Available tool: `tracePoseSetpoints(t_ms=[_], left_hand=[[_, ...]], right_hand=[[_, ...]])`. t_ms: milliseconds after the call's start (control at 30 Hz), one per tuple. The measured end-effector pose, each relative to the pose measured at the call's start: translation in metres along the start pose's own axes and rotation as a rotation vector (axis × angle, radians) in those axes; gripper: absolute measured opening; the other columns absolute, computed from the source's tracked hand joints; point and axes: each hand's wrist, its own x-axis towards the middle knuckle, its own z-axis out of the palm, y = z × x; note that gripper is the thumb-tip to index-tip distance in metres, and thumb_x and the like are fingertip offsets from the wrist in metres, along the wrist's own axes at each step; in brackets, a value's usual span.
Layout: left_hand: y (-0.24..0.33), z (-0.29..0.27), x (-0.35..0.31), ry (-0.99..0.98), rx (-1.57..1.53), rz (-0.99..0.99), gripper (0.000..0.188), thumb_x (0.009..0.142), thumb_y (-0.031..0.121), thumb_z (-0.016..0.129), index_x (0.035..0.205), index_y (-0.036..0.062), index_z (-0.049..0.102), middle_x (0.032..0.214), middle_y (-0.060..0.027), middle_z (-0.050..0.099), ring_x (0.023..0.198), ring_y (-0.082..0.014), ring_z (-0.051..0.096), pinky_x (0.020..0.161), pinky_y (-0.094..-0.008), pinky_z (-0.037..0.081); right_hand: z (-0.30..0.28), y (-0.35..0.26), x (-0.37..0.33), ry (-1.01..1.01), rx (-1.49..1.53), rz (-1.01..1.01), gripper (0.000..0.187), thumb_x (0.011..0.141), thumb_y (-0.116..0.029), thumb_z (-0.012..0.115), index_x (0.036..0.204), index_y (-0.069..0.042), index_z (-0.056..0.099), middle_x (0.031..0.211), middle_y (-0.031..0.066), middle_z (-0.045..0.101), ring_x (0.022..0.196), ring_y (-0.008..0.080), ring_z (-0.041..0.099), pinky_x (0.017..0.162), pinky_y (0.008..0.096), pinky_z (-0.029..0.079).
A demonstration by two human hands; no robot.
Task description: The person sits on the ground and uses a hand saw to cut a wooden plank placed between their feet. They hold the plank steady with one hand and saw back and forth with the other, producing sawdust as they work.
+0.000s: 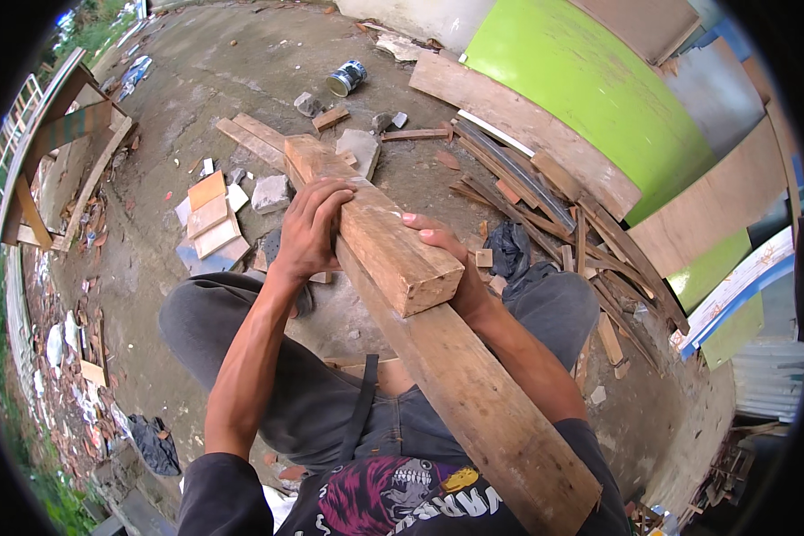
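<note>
A thick wooden block [380, 228] lies lengthwise on top of a long wooden plank [487, 397]. The plank slants from the far middle down across my right thigh to the lower edge by my chest. My left hand [315, 223] wraps the block's left side, fingers bent over its top edge. From the other side, my right hand [447, 255] grips the block near its closer end, its fingertips showing over the edge and the rest partly hidden by the wood. Small dark holes mark the block's near end face.
Small wooden pieces [214, 219] and a grey stone [271, 194] sit on the ground at left. Beyond lie a tin can [346, 79] and a broken concrete slab [359, 152]. Scrap wood strips [518, 192], a black plastic bag [509, 250] and a green panel [590, 98] are at right.
</note>
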Motion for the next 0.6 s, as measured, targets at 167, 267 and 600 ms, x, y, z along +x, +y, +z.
tracePoseSetpoints(t_ms=[167, 267, 600], left_hand=[[0.003, -0.007, 0.001, -0.068, -0.02, -0.051, 0.086, 0.056, 0.036, 0.087, 0.128, 0.0057, 0.05, 0.126, -0.014, 0.059, 0.118, -0.0369, 0.057, 0.102, -0.048, 0.045], [0.003, -0.007, -0.004, -0.147, -0.01, -0.13, 0.093, 0.053, 0.041, 0.088, 0.129, 0.005, 0.048, 0.123, -0.0156, 0.059, 0.114, -0.039, 0.057, 0.097, -0.0465, 0.047], [-0.022, 0.039, -0.024, -0.488, -0.23, -0.46, 0.103, 0.064, 0.07, 0.079, 0.131, -0.0014, 0.05, 0.123, -0.0243, 0.06, 0.115, -0.0401, 0.057, 0.099, -0.0465, 0.045]], right_hand=[[0.008, 0.018, -0.011, 0.057, 0.162, 0.059, 0.089, 0.07, -0.013, 0.089, 0.139, -0.01, 0.033, 0.141, 0.0238, 0.045, 0.132, 0.0365, 0.047, 0.111, 0.046, 0.039], [0.024, 0.036, -0.017, 0.221, 0.499, 0.239, 0.077, 0.076, -0.017, 0.083, 0.138, -0.009, 0.038, 0.143, 0.0216, 0.044, 0.135, 0.0334, 0.044, 0.111, 0.0451, 0.04], [0.023, 0.051, 0.021, 0.127, -0.208, 0.476, 0.082, 0.069, -0.043, 0.09, 0.126, 0.0, 0.051, 0.112, 0.0166, 0.066, 0.1, 0.031, 0.068, 0.09, 0.0439, 0.053]])
